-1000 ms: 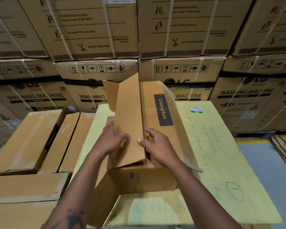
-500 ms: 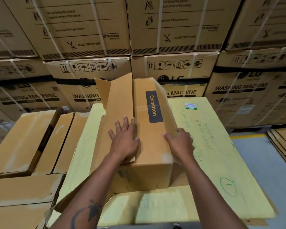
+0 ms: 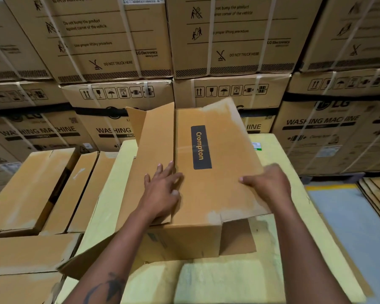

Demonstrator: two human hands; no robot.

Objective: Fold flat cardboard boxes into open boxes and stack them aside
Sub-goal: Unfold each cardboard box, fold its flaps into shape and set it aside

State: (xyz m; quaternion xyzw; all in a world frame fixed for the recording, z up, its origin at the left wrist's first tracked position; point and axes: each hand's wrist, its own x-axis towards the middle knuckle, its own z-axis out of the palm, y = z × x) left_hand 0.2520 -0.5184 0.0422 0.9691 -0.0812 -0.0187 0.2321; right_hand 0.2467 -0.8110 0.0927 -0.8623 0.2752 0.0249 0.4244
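Observation:
A brown cardboard box (image 3: 206, 194) with a black "Crompton" label lies on a large yellow carton (image 3: 217, 279) in front of me. My left hand (image 3: 162, 189) rests flat, fingers spread, on the box's left flap near the centre seam. My right hand (image 3: 268, 183) presses down on the right flap, fingers curled over its edge. The two long flaps meet along the seam. A short end flap sticks up at the far end. The near end of the box shows an open gap under the right flap.
Folded brown boxes (image 3: 31, 189) lie side by side to the left, with flat cardboard (image 3: 24, 253) below them. Strapped washing-machine cartons (image 3: 233, 40) form a wall behind. Flat cardboard sheets (image 3: 377, 198) lie on the grey floor (image 3: 349, 227) at right.
The upright left flap came down flat under my left hand. My right hand went from the box's right side onto the right flap, which now lies over the top.

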